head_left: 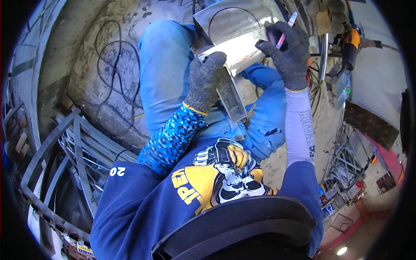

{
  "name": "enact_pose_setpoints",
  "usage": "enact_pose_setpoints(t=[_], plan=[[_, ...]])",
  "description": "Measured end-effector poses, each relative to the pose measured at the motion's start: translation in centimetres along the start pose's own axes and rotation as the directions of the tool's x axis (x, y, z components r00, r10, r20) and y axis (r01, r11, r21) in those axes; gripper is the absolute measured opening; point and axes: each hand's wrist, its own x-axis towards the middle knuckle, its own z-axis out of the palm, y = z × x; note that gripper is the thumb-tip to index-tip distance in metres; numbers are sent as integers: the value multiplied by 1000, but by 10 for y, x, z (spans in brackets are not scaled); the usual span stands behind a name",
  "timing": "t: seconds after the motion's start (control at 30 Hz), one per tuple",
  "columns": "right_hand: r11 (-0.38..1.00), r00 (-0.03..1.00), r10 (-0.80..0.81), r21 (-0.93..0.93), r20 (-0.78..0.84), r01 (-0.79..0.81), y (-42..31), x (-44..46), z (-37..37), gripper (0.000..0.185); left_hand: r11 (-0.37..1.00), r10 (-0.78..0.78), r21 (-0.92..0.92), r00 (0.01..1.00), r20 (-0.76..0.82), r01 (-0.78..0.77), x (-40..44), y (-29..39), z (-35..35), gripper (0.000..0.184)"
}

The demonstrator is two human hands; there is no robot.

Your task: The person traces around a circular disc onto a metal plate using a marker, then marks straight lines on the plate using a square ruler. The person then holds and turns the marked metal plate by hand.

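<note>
My left hand (204, 82), in a dark knitted glove, is closed at the near left edge of a shiny bent metal sheet (236, 28). From under its fingers a flat metal bar with lettering (232, 97) slants down toward my lap. The palm side of this grip is hidden. My right hand (289, 56), gloved too, pinches a red and white marker pen (287, 30) that points up and to the right. Its thumb and fingertips are by the sheet's right side. A dark curved line and a small circle show on the sheet.
My jeans-clad legs (164, 73) are bent around the work. A black cable (115, 65) loops over the stained floor at left. Metal frames (78, 151) lie at lower left. An orange and black power tool (352, 47) sits at right, near a chrome bar (324, 56).
</note>
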Motion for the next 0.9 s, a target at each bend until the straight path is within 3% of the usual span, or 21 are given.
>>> enact_pose_setpoints(t=[0.1,0.2,0.3,0.37,0.43,0.57,0.63,0.7,0.77,0.9], plan=[[999,999,43,-2,10,-42,-1,0,-3,60,996,-59,65,995,77,54,2,-1,-7,23],[999,999,-30,-32,-21,29,10,2,-4,62,991,-82,113,991,108,69,3,-2,-5,34],[999,1000,-24,-31,5,24,11,5,-8,63,997,-68,47,995,79,65,0,-6,-1,34],[1000,1000,16,-13,11,-16,12,4,-7,63,992,-59,-107,998,38,63,1,-13,0,29],[995,998,49,83,-40,-46,16,2,-1,63,993,-69,-92,996,52,73,5,-19,-6,28],[1000,998,10,24,-59,-8,23,2,-1,63,994,-59,-94,998,-7,58,-9,-5,8,28],[990,998,26,142,-64,-16,27,-1,-4,63,995,-32,-98,999,1,32,-8,-15,4,28],[994,997,2,110,-78,6,34,-1,-3,63,994,4,-108,1000,2,-4,-9,-17,0,29],[996,995,-31,81,-93,39,37,2,-1,63,981,-191,-4,980,47,192,-12,-14,-4,30],[998,996,-17,65,-88,23,36,4,-3,63,984,-174,68,976,133,166,-12,-13,-1,32]])
